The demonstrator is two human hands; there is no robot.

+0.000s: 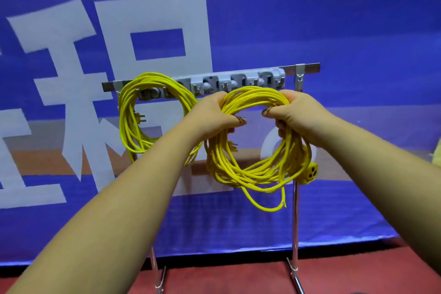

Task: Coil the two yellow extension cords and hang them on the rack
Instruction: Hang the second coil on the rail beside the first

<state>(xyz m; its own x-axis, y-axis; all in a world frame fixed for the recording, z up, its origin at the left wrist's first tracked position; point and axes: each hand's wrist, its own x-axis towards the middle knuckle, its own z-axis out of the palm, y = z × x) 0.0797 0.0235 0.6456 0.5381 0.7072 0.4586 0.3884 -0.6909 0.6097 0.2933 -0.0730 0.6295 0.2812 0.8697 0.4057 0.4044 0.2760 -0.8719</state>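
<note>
From the head camera, the first coil (124,117) already hangs at the left end of the rack (307,68). It is looped over a peg on the grey hook strip (238,81), and its plug (141,118) dangles inside the loop.

The second coil (257,174) is in the air to the right of it, held at its top by both hands. The left hand (214,114) has its fingers curled round the bundle at the upper left. The right hand (296,112) grips the upper right, thumb and fingers closed over the strands. The stretch of cord between the hands runs left to right, parallel to the rack's bar, just below and nearer than the free pegs. The rest of the loop hangs down in front of the right upright. The yellow socket end (311,173) sticks out at the lower right, and one loose turn droops below the bundle.

I judge that the free pegs lie up and away from the held span. Both hands are about equally near them, so hanging calls for lifting and pushing that span over a peg. The left hand sits just beside the hung coil, where strands could snag. A blue banner (334,19) stands behind the rack.
</note>
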